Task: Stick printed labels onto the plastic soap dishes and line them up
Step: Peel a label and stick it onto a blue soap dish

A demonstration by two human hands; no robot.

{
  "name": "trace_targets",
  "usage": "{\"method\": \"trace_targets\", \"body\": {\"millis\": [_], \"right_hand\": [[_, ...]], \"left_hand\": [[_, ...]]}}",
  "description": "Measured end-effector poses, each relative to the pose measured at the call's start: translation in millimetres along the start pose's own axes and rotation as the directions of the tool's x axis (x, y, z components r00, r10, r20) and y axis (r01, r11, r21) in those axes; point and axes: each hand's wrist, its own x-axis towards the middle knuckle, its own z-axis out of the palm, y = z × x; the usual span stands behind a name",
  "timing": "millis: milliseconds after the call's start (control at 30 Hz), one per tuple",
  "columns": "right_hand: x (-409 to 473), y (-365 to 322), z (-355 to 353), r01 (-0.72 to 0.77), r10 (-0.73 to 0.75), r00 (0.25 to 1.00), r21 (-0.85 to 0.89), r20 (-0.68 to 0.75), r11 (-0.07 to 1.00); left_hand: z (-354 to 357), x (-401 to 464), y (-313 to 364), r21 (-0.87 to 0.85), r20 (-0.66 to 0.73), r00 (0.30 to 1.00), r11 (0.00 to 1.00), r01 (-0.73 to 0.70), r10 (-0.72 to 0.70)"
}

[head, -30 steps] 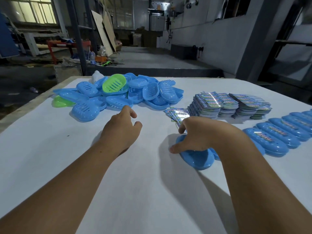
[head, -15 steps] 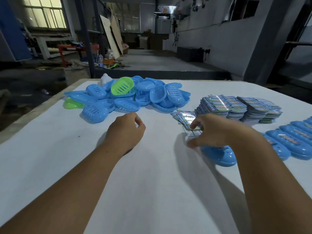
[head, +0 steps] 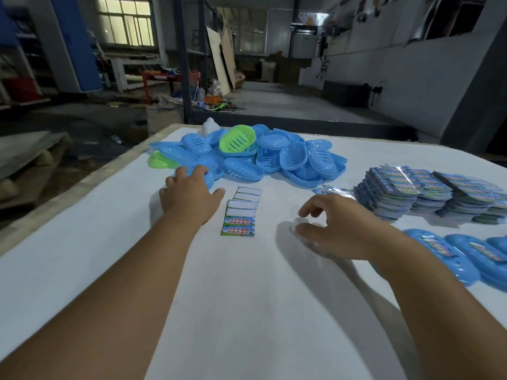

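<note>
A heap of blue soap dishes (head: 274,160), with a green dish (head: 237,139) on top, lies at the far middle of the white table (head: 247,297). My left hand (head: 189,196) reaches to the heap's near left edge, its straight fingers touching a blue dish (head: 210,178). A partly used label sheet (head: 241,215) lies flat between my hands. My right hand (head: 337,229) hovers low over the table with loosely curled fingers and nothing visibly held. Labelled blue dishes (head: 450,253) stand in a row at the right.
Tall stacks of label sheets (head: 411,193) sit at the right rear, with a small fan of labels (head: 329,191) beside them. A second green dish (head: 159,160) lies at the heap's left. The table's left edge (head: 82,187) drops to the workshop floor.
My right hand let go of the blue dish, which now sits at the row's near end. My left hand moved forward to the heap. A label sheet now shows between my hands.
</note>
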Motion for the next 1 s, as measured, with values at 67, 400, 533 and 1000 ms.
{"method": "trace_targets", "body": {"millis": [67, 400, 533, 1000], "right_hand": [[0.5, 1.0, 0.4, 0.004, -0.004, 1.0, 0.006, -0.01, 1.0], [2.4, 2.6, 3.6, 0.023, -0.023, 1.0, 0.01, -0.021, 1.0], [3.9, 2.9, 4.7, 0.02, -0.018, 0.998, 0.022, -0.067, 1.0], [8.5, -5.3, 11.3, 0.085, -0.018, 0.982, 0.353, -0.189, 0.932]], "left_hand": [[-2.2, -1.8, 2.8, -0.029, -0.02, 1.0, 1.0, 0.006, -0.007], [-11.0, -1.3, 3.4, -0.286, -0.189, 0.975, 0.956, 0.061, -0.118], [-17.7, -1.3, 11.8, -0.505, -0.277, 0.958, 0.859, -0.082, -0.071], [-21.5, -54.1, 74.3, -0.886, 0.207, 0.934, 0.46, 0.053, 0.29]]}}
